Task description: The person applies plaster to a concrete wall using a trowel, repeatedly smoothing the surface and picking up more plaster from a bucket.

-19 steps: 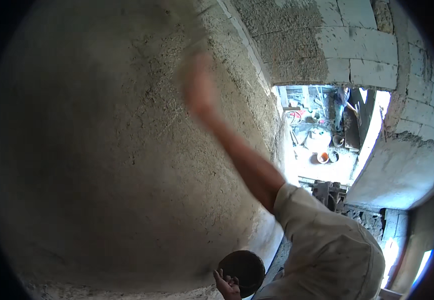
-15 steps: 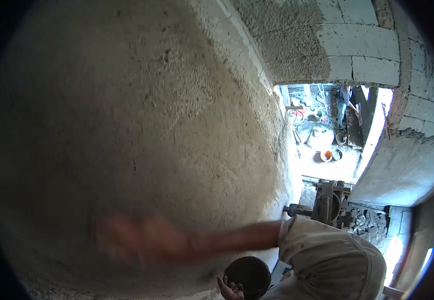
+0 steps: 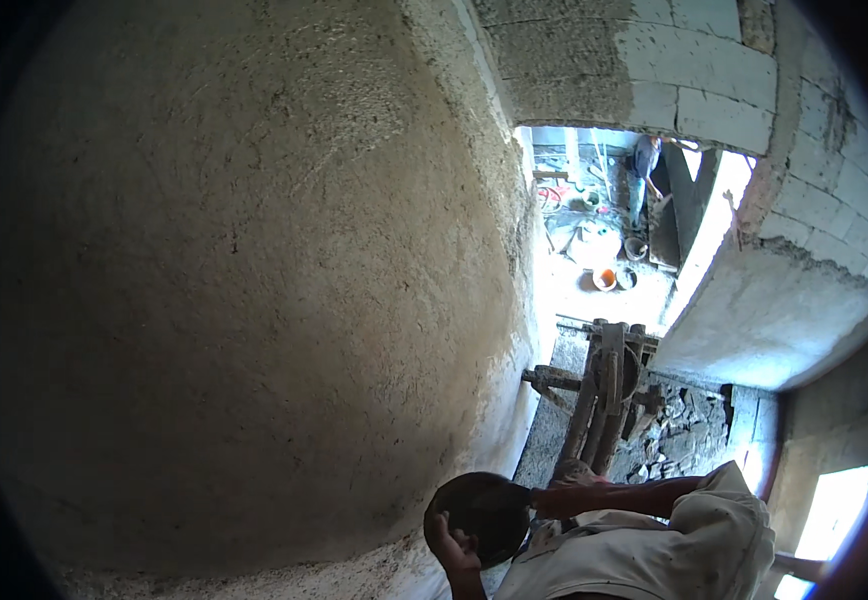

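At the bottom centre, my left hand (image 3: pixel 454 548) grips a dark round pan (image 3: pixel 484 505) from below, its fingers curled at the rim. My right hand (image 3: pixel 552 500) is at the right side of this pan, closed around something dark that I cannot make out, with my forearm stretching in from the lower right. To my left a large rough, mottled plaster wall (image 3: pixel 254 300) fills much of the view, beside and above both hands.
Below at centre right stands a timber framework (image 3: pixel 609 370) over rubble (image 3: pixel 674 430). Through the opening, another person (image 3: pixel 644 170) stands among buckets, an orange one (image 3: pixel 604 280) included, and boards. A block wall (image 3: pixel 694 60) frames the opening; a bright window (image 3: pixel 829 515) is at lower right.
My right arm was sweeping in a blur across the plaster wall, high, then lower left; now it is down beside the pan. My left hand still holds the pan. The view has shifted slightly.
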